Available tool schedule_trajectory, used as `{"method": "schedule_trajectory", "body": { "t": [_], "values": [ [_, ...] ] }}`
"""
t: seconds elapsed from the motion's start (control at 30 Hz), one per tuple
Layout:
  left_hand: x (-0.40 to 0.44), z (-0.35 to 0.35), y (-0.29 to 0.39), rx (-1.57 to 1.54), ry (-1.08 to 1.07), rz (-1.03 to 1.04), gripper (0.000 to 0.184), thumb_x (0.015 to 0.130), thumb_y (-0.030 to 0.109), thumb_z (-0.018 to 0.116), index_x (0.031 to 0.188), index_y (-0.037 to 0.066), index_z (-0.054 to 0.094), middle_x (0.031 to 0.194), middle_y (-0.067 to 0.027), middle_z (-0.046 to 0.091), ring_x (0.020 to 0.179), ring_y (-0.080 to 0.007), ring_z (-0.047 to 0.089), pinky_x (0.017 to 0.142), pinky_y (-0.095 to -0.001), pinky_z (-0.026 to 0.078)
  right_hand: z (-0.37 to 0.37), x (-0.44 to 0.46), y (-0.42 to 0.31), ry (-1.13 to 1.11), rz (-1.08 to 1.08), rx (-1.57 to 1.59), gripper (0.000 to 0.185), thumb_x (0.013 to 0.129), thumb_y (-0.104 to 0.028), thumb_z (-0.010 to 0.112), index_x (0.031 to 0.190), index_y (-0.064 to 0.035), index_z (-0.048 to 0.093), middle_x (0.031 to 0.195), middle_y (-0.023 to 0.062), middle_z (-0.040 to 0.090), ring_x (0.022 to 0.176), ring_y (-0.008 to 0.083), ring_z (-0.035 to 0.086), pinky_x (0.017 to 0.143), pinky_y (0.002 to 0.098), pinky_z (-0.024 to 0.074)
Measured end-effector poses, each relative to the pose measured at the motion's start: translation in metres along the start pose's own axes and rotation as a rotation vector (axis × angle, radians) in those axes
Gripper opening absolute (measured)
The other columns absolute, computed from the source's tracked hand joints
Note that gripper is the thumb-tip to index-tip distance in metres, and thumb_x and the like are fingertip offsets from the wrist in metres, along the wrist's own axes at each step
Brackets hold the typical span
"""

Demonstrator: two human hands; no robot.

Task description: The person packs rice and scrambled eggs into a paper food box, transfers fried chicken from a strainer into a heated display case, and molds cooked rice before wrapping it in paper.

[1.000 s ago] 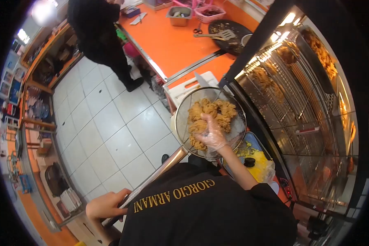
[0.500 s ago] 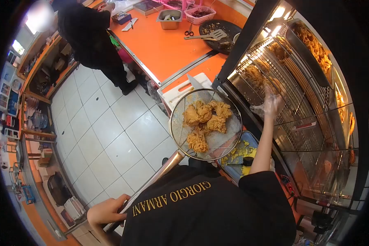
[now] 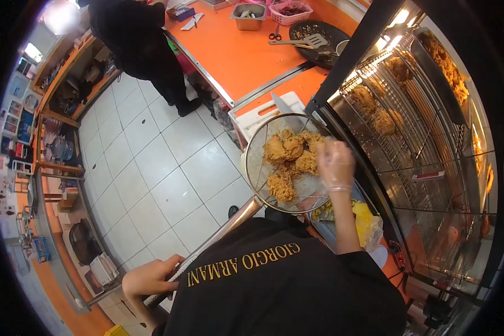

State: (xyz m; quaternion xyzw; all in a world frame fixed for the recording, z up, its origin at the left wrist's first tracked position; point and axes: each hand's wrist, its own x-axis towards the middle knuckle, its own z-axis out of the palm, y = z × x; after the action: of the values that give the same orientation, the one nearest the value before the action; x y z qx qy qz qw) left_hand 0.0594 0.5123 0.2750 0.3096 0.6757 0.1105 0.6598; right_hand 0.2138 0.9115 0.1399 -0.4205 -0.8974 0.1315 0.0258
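My left hand is closed around the long handle of a round wire strainer. Several pieces of golden fried chicken lie in the strainer's mesh. Over its right side is my right hand, in a clear plastic glove, with its fingertips at the chicken pieces nearest the rim. Those fingers are blurred and partly turned away, so their grip is unclear. To the right, more fried chicken rests on a wire rack inside the lit glass warming cabinet.
Behind the strainer are a white cutting board with a knife, and a black pan with a slotted turner. A blue tray with yellow bits sits below the strainer. Another person in black stands at the orange counter.
My right hand has moved left out of the cabinet to the strainer; a chicken piece now shows on the rack where it was. My left hand keeps its hold. The view has shifted slightly.
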Motion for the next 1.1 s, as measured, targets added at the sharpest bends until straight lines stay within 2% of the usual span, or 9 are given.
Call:
{"method": "schedule_trajectory", "body": {
  "t": [0.1,0.33,0.4,0.5,0.63,0.8,0.9,1.0,1.1],
  "values": [
    [-0.001,0.001,0.000,0.013,0.014,-0.010,0.042,0.084,0.016,0.058,0.117,0.000,0.038,0.071,-0.0146,0.064,0.058,-0.0206,0.065,0.055,-0.0297,0.051,0.061,-0.019,0.000,0.276,-0.076,-0.006,0.052,0.079,-0.037,0.061,0.111,0.0030,0.051,0.110,0.0217,0.048,0.099,0.0366,0.051,0.083,0.0421,0.0430],
    [0.001,0.004,-0.007,0.004,0.017,0.023,0.040,0.083,0.014,0.057,0.116,0.001,0.038,0.072,-0.0136,0.065,0.059,-0.0211,0.065,0.055,-0.0305,0.051,0.058,-0.040,-0.008,0.167,-0.124,-0.034,0.054,0.077,-0.036,0.065,0.111,0.0030,0.049,0.109,0.0201,0.047,0.093,0.0380,0.052,0.082,0.0427,0.0444],
    [0.001,0.004,-0.006,-0.078,0.015,-0.053,0.051,0.078,0.020,0.062,0.120,0.004,0.039,0.076,-0.0183,0.063,0.067,-0.0279,0.061,0.059,-0.0344,0.044,0.069,-0.039,-0.004,-0.014,0.008,0.204,0.066,0.074,-0.032,0.068,0.126,-0.0022,0.040,0.108,0.0211,0.046,0.096,0.0406,0.052,0.083,0.0444,0.0444],
    [-0.001,0.003,0.001,0.010,0.034,-0.015,0.041,0.082,0.012,0.057,0.117,0.002,0.038,0.069,-0.0125,0.065,0.059,-0.0214,0.065,0.055,-0.0307,0.050,0.076,-0.037,-0.008,0.082,0.032,0.219,0.075,0.071,-0.034,0.067,0.131,-0.0080,0.031,0.120,0.0252,0.043,0.100,0.0425,0.052,0.084,0.0480,0.0440],
    [0.000,0.004,-0.003,-0.002,0.020,0.003,0.043,0.082,0.014,0.058,0.119,0.002,0.038,0.066,-0.0120,0.064,0.059,-0.0220,0.065,0.056,-0.0309,0.048,0.064,-0.038,-0.009,0.118,0.083,0.162,0.081,0.070,-0.031,0.071,0.136,-0.0160,0.026,0.111,0.0255,0.045,0.101,0.0418,0.052,0.088,0.0460,0.0430],
    [0.000,0.003,-0.002,0.038,0.006,0.005,0.045,0.082,0.015,0.058,0.120,0.001,0.037,0.068,-0.0127,0.065,0.061,-0.0222,0.065,0.057,-0.0312,0.049,0.070,-0.017,0.040,-0.313,0.155,0.552,0.062,0.073,-0.031,0.068,0.126,-0.0065,0.048,0.129,0.0206,0.043,0.114,0.0311,0.048,0.091,0.0389,0.0410],
    [0.000,0.005,-0.005,0.049,0.014,-0.027,0.045,0.082,0.015,0.057,0.120,0.001,0.037,0.071,-0.0137,0.065,0.063,-0.0221,0.065,0.058,-0.0311,0.049,0.058,-0.017,0.050,-0.421,0.509,1.586,0.043,0.084,-0.030,0.059,0.121,-0.0081,0.052,0.119,0.0082,0.054,0.106,0.0228,0.053,0.083,0.0369,0.0467],
    [0.000,0.006,-0.008,0.033,0.012,0.006,0.045,0.082,0.015,0.057,0.120,0.001,0.036,0.073,-0.0142,0.066,0.063,-0.0219,0.065,0.058,-0.0309,0.050,-0.007,-0.010,0.040,-0.381,0.249,2.138,0.043,0.089,-0.029,0.053,0.125,-0.0058,0.048,0.124,0.0078,0.050,0.109,0.0219,0.051,0.090,0.0346,0.0446],
    [-0.001,0.006,-0.007,0.021,0.015,0.014,0.045,0.082,0.014,0.057,0.119,0.001,0.037,0.072,-0.0136,0.066,0.063,-0.0216,0.065,0.059,-0.0308,0.050,-0.090,0.010,0.033,0.073,0.068,2.061,0.045,0.090,-0.030,0.052,0.126,-0.0055,0.044,0.123,0.0077,0.050,0.109,0.0223,0.051,0.088,0.0359,0.0462]
  ]
}}
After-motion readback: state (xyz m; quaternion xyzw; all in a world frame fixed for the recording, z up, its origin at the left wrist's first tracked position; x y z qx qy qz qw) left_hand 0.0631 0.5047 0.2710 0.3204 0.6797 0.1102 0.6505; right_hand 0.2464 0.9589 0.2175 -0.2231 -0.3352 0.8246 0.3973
